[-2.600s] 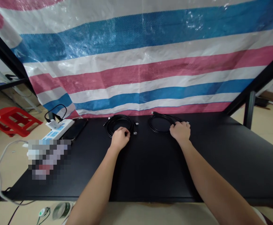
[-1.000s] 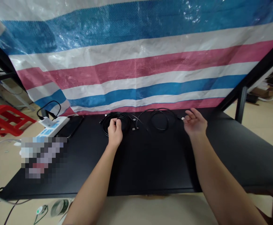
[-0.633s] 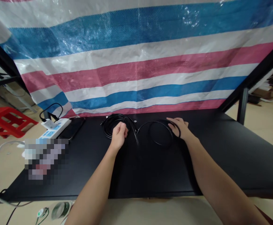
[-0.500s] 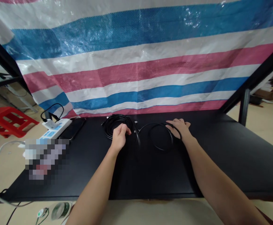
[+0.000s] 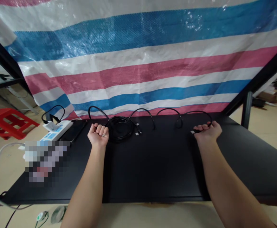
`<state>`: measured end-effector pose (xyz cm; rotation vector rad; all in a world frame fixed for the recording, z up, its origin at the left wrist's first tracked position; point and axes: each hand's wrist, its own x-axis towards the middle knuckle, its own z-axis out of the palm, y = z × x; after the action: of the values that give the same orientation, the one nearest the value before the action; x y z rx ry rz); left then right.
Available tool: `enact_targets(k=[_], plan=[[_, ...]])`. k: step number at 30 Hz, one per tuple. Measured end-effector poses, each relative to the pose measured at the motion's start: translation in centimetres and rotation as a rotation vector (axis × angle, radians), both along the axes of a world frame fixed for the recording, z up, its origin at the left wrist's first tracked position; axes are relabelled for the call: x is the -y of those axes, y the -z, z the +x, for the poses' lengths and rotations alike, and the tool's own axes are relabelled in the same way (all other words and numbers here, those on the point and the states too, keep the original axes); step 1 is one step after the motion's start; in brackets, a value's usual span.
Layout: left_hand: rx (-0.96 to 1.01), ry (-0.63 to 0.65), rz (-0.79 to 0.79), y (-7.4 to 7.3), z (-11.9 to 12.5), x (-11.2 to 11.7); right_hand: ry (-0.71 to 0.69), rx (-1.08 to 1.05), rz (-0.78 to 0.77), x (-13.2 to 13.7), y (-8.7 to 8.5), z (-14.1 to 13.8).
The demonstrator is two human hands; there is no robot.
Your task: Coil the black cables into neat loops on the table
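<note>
My left hand [image 5: 98, 134] is a fist near the left of a coiled black cable [image 5: 121, 129], gripping a cable end with a small pale tip showing. A black cable [image 5: 169, 110] runs in raised arcs across the back of the black table [image 5: 152, 171]. My right hand [image 5: 208, 132] is curled around this cable near its plug [image 5: 194, 131], which sticks out to the left. Small connector ends [image 5: 137, 133] lie just right of the coil.
A white power strip [image 5: 56, 129] with a plugged-in adapter and a black phone [image 5: 73, 130] lie at the table's back left. A pixelated patch [image 5: 47, 161] covers something beside them. A striped tarp [image 5: 138, 63] hangs behind. A red stool [image 5: 10, 118] stands on the floor.
My hands have moved apart, left hand leftward and right hand rightward. The right-hand cable's round coil has opened into long arcs, and both hands now close on cable ends.
</note>
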<state>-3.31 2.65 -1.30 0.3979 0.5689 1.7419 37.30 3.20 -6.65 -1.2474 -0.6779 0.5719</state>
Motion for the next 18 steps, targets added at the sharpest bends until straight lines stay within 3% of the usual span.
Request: enact_targets(k=[3,7,13,15,18], plan=[[-0.002,0.009,-0.016,0.1,-0.1,0.0,0.109,-0.188,0.037,0.0,-0.7,-1.0],[-0.001,0.071,-0.018,-0.1,0.8,0.3,0.197,0.012,0.026,-0.5,-0.9,-3.8],[0.007,0.127,-0.067,-0.4,1.9,0.7,0.206,0.360,-0.246,-0.1,-0.4,-5.7],[-0.027,0.155,-0.069,-0.3,2.2,0.7,0.194,0.350,-0.307,0.2,-0.8,-5.9],[-0.092,0.190,-0.078,-0.1,3.1,0.6,0.075,0.211,-0.273,0.5,-1.5,-6.3]])
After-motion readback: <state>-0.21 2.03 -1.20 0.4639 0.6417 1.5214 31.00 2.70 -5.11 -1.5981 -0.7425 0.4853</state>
